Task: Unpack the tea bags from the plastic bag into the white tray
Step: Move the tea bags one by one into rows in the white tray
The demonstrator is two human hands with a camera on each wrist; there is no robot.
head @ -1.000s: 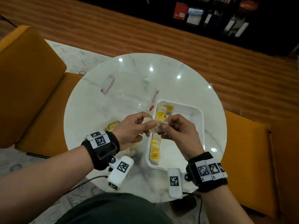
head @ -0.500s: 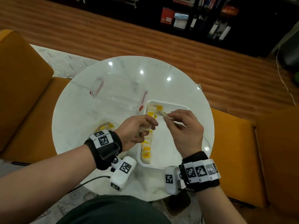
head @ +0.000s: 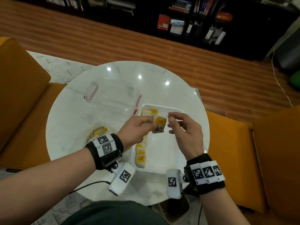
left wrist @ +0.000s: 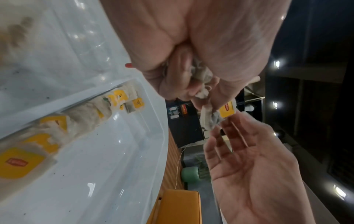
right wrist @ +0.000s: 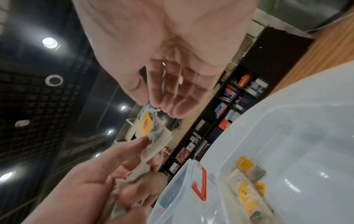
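Tea bag (head: 159,124) with its yellow tag up over the white tray (head: 164,157), pinched in the left hand (head: 135,131) (more crumpled bags bunched in that grip); right hand (head: 185,132) just beside it, fingers loose, holding nothing; a row of bags lines the tray's left wall; plastic bag (head: 99,133) left of the tray on the table (head: 69,120).

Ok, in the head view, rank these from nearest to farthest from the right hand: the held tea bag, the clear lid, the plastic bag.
From the right hand:
1. Held tea bag, just left of its fingertips.
2. Clear lid, farther left and back.
3. Plastic bag, far left, behind the left wrist.
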